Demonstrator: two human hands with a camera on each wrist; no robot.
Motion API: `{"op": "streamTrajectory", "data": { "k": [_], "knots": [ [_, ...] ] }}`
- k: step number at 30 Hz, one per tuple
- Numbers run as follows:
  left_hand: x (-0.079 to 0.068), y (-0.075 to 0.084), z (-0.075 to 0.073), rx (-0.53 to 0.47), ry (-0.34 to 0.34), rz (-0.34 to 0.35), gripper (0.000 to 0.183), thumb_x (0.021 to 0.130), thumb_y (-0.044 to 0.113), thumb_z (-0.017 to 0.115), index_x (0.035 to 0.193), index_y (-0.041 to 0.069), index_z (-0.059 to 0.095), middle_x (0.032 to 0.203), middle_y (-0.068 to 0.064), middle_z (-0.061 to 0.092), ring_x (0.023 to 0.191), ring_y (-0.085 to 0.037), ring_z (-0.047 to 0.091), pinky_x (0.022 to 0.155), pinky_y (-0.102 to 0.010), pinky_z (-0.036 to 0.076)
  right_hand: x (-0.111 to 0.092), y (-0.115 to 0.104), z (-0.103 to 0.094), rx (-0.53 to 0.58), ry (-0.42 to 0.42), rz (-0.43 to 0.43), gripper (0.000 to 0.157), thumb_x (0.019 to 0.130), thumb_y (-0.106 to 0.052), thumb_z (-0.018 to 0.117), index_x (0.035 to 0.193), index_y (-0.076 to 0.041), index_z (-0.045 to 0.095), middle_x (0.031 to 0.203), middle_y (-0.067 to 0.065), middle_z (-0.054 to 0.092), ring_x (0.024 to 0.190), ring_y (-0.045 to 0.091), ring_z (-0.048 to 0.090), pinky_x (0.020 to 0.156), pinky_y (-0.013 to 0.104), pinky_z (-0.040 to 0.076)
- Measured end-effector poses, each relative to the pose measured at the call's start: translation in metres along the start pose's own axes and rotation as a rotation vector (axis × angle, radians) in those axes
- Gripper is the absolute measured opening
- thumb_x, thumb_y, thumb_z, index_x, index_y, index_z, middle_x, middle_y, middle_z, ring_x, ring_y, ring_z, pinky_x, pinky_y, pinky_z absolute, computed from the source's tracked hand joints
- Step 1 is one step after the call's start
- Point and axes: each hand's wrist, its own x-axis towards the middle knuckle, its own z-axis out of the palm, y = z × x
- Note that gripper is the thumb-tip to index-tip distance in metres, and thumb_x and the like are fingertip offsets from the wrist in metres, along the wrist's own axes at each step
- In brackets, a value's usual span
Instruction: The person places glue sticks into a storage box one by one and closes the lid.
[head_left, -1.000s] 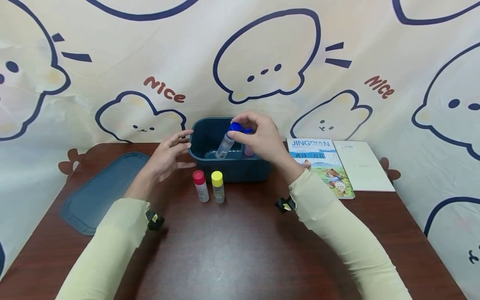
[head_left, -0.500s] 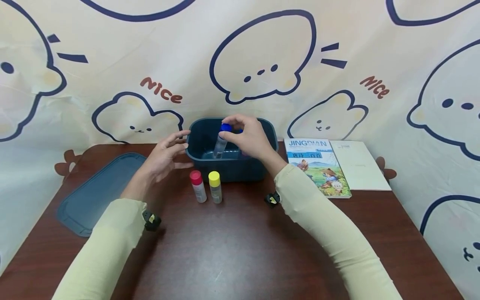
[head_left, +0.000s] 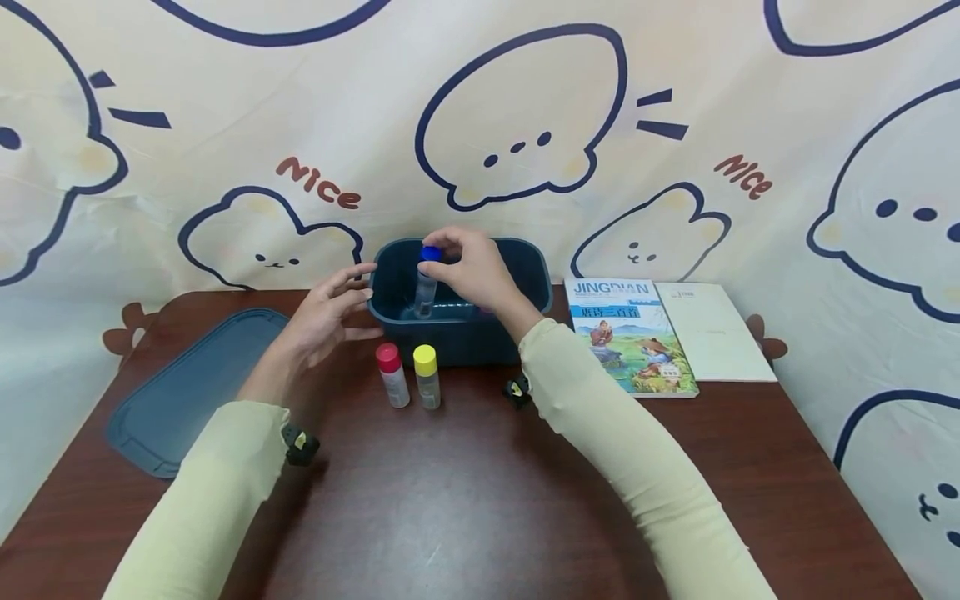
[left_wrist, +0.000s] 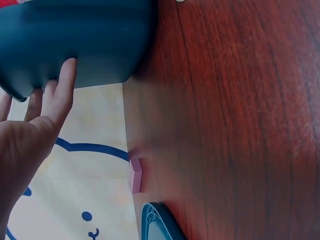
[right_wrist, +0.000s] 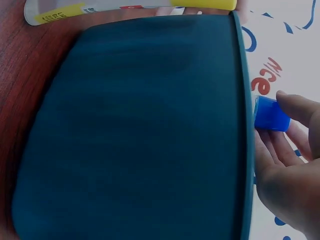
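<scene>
In the head view a dark teal plastic bin (head_left: 457, 343) stands at the table's back edge. My right hand (head_left: 476, 267) pinches the blue cap of a small clear bottle (head_left: 425, 293), held upright inside the bin near its left end. The right wrist view shows thumb and fingers on the blue cap (right_wrist: 271, 114) beyond the rim. My left hand (head_left: 327, 315) touches the bin's left end with extended, spread fingers (left_wrist: 65, 82). A red-capped bottle (head_left: 393, 379) and a yellow-capped bottle (head_left: 427, 379) stand in front of the bin. A pinkish bit inside the bin is mostly hidden by my right hand.
The teal lid (head_left: 195, 387) lies at the left of the table. To the bin's right lie a picture-covered book (head_left: 630, 342) and a pale booklet (head_left: 716, 333). A patterned cloth (head_left: 375, 108) hangs behind the table. A pink block (left_wrist: 135, 176) sits at the table's edge.
My right hand has carried the blue-capped bottle leftward and lower in the bin, and the bottle has gone from tilted to nearly upright. My left hand stays at the bin's left end.
</scene>
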Motion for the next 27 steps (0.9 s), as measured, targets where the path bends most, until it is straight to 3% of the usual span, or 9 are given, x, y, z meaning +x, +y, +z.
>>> {"op": "streamTrajectory", "data": {
  "k": [8, 27],
  "knots": [
    [0.001, -0.001, 0.001, 0.003, -0.005, -0.001, 0.054, 0.106, 0.026, 0.053, 0.157, 0.022, 0.036, 0.158, -0.011, 0.027, 0.134, -0.035, 0.043, 0.093, -0.052, 0.054, 0.009, 0.003, 0.008, -0.052, -0.002, 0.032, 0.037, 0.096, -0.022, 0.072, 0.129, -0.006, 0.067, 0.125, 0.006, 0.065, 0.109, 0.020, 0.060, 0.094, 0.028, 0.053],
    [0.000, 0.000, -0.001, 0.000, -0.013, 0.005, 0.054, 0.107, 0.024, 0.052, 0.158, 0.021, 0.034, 0.162, -0.013, 0.021, 0.139, -0.040, 0.038, 0.094, -0.053, 0.053, 0.030, 0.016, 0.025, -0.102, -0.083, 0.124, 0.037, 0.095, -0.022, 0.073, 0.129, -0.008, 0.067, 0.125, 0.007, 0.066, 0.110, 0.020, 0.059, 0.097, 0.032, 0.053]
  ]
}}
